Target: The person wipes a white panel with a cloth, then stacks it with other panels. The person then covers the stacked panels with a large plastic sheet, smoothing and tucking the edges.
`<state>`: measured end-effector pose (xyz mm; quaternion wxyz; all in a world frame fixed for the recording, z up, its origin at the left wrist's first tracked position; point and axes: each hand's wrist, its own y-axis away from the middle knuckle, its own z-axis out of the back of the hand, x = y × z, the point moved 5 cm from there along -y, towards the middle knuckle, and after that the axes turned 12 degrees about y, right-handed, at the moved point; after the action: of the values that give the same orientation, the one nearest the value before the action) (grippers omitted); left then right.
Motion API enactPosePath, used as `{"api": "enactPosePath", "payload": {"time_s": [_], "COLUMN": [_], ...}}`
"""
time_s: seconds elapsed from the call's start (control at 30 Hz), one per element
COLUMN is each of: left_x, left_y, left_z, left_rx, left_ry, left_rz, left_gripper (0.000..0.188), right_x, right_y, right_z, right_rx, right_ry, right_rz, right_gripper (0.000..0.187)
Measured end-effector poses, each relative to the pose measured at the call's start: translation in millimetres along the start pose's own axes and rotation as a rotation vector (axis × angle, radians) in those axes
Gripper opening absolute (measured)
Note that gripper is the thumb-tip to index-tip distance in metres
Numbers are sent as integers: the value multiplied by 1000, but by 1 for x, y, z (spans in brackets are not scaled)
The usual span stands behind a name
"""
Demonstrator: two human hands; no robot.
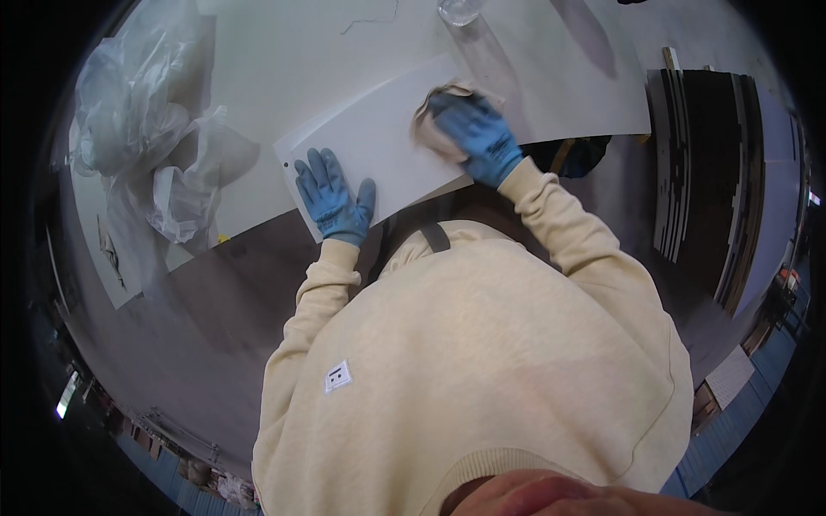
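Note:
A flat white panel lies on the pale worktable at its near edge, slightly askew over another white sheet. My left hand, in a blue work glove, rests flat on the panel's left end with the fingers apart. Toward the right end, my right hand, in the same kind of glove, presses a crumpled beige cloth against the panel. That hand is a little blurred, and its fingertips are partly covered by the cloth's folds.
Crumpled clear plastic bags lie on the left of the worktable. A clear container stands at the far edge of view. To the right, several dark and light boards are stacked on edge. A dark bag-like item sits under the table's right edge.

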<state>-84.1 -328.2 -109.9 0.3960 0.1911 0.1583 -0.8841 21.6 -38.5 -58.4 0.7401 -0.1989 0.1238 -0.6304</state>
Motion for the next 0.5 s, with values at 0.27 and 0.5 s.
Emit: {"api": "enactPosePath", "payload": {"time_s": [0.27,0.5], "left_x": [20,160], "left_y": [11,62], "left_z": [15,1], "left_rx": [-193,-265], "left_ry": [18,895], "left_rz": [104,1159], "left_gripper": [100,94], "right_x": [-165,-55], "right_y": [32,110], "right_z": [-5,-22], "right_rx": [-35,449], "right_ry": [324,-179], "right_rz": [-660,-1282], "right_gripper": [80,80]}}
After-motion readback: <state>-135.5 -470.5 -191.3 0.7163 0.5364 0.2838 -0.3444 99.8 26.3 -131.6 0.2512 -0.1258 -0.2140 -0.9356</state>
